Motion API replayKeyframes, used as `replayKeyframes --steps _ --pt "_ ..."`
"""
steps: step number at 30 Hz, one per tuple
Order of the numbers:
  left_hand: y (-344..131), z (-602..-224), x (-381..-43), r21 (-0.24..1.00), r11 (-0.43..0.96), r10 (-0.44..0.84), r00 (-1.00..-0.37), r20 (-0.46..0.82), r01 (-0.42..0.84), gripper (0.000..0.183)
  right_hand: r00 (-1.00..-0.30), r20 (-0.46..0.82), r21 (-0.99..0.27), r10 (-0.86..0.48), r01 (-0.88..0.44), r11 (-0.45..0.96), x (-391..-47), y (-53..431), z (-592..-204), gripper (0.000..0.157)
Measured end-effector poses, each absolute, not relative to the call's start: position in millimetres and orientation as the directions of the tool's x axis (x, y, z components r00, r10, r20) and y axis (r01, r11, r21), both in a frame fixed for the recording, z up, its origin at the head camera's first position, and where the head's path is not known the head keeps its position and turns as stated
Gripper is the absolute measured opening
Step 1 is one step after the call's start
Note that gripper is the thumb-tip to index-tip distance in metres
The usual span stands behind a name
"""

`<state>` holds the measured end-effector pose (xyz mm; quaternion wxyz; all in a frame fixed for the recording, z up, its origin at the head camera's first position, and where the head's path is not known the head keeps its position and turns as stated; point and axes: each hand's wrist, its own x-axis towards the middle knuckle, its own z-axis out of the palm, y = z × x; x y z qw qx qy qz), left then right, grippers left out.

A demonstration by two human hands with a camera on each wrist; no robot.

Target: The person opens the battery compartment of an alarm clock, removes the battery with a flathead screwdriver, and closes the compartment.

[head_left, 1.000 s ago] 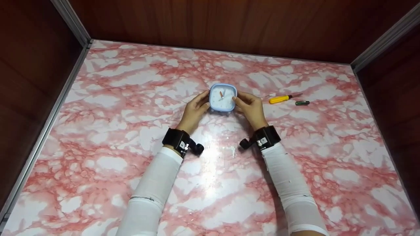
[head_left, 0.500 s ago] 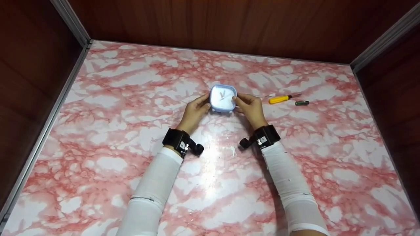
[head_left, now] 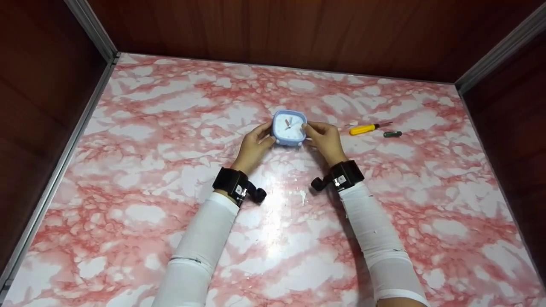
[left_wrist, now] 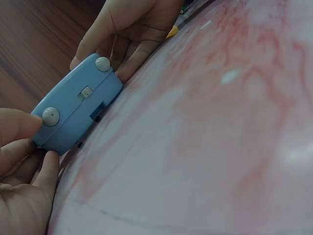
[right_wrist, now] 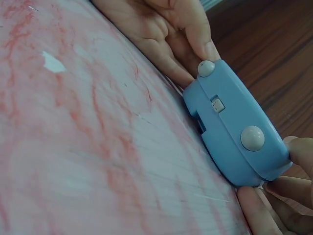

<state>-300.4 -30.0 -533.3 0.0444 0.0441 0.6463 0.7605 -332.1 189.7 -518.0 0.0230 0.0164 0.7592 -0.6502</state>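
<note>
A light blue alarm clock (head_left: pixel 294 133) with a white face is held between both hands, face up toward the head camera and tilted a little. The left hand (head_left: pixel 253 146) grips its left side, the thumb beside a round white foot (left_wrist: pixel 51 116). At the other side the right hand (head_left: pixel 327 140) pinches it, thumb over the edge of the face and fingers behind. Both wrist views show the clock's feet side, with two round feet and a small white switch (right_wrist: pixel 218 104). Its back is hidden, close over the table.
To the right of the right hand, a yellow-handled screwdriver (head_left: pixel 362 129) and a small dark green cylindrical object (head_left: pixel 392 134) lie on the red-and-white marbled table (head_left: pixel 170 179). Dark wood-grain panels (head_left: pixel 273 34) enclose its back and sides.
The clock has tilted slightly in the hands, so its feet side shows more in the head view and the glare has left its face. Left thumb has shifted slightly along its lower corner.
</note>
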Motion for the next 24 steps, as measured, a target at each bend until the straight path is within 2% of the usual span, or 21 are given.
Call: replayKeyframes --steps 9,24 --pt "-29.9 -537.2 -300.8 0.99 -0.141 0.112 -0.993 0.046 0.03 0.051 -0.996 -0.086 -0.979 0.005 0.085 0.187 -332.3 188.9 -516.4 0.042" --pt "-26.6 -533.5 -300.1 0.995 -0.064 0.058 -0.995 0.077 0.073 0.049 -0.995 -0.095 -0.991 -0.017 0.093 0.097 -332.1 187.3 -516.1 0.047"
